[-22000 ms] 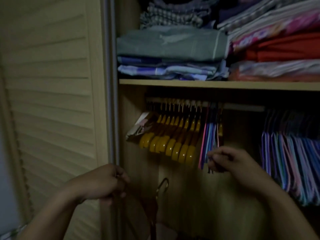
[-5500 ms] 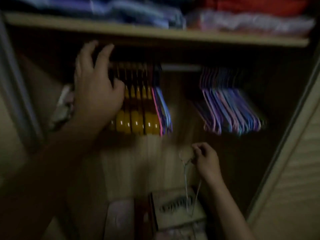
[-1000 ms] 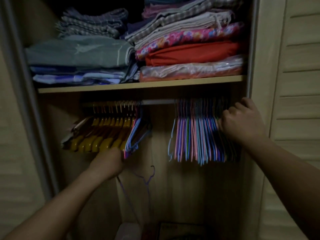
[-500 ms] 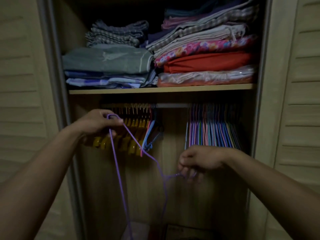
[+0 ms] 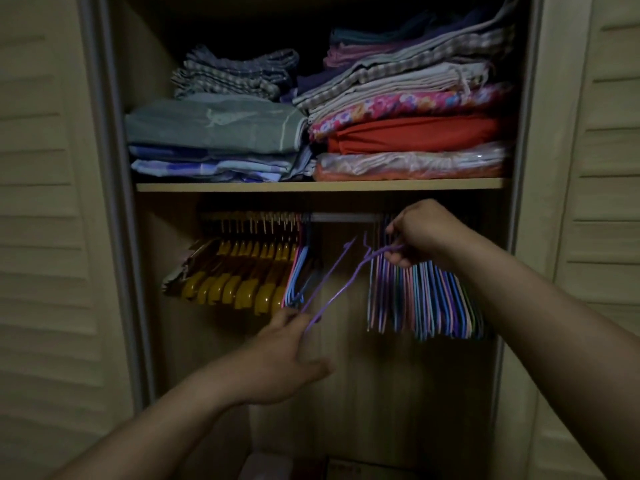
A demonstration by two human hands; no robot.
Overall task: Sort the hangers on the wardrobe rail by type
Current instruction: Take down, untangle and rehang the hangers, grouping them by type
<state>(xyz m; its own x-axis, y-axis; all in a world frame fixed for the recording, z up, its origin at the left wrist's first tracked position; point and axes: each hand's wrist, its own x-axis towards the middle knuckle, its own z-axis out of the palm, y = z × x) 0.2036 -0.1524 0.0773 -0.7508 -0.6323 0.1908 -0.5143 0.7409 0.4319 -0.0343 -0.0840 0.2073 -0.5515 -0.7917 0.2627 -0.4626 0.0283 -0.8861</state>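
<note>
The wardrobe (image 5: 114, 237) stands open between louvred doors (image 5: 41, 237), and its shelf (image 5: 318, 185) carries folded fabrics (image 5: 408, 133) well above both hands. Under the shelf the rail (image 5: 341, 217) shows bare only in a short stretch, up and to the left of the right hand's fingers; the rest is covered by hooks.

Left of that stretch hang the yellow hangers (image 5: 235, 289), thick and rounded at the ends, with a few thin pink and blue ones (image 5: 294, 278) against them, just above the left hand's fingertips. The coloured wire hangers (image 5: 426, 299) hang packed together directly below and behind the right hand (image 5: 420, 233).

The purple wire hanger (image 5: 332, 282) is off the rail, held between the two hands. Its long axis slants from lower left to upper right, and its hook (image 5: 365, 242) points up, just left of the right fingers. The right hand's fingers curl round its upper end. The left hand (image 5: 284, 351) seems to pinch the lower end between thumb and fingertips, though blur and dim light make the contact hard to read. The hanger is thin, and its far side is hard to trace in the shadow.

The wardrobe floor is dark; pale shapes there are cut off by the frame.
</note>
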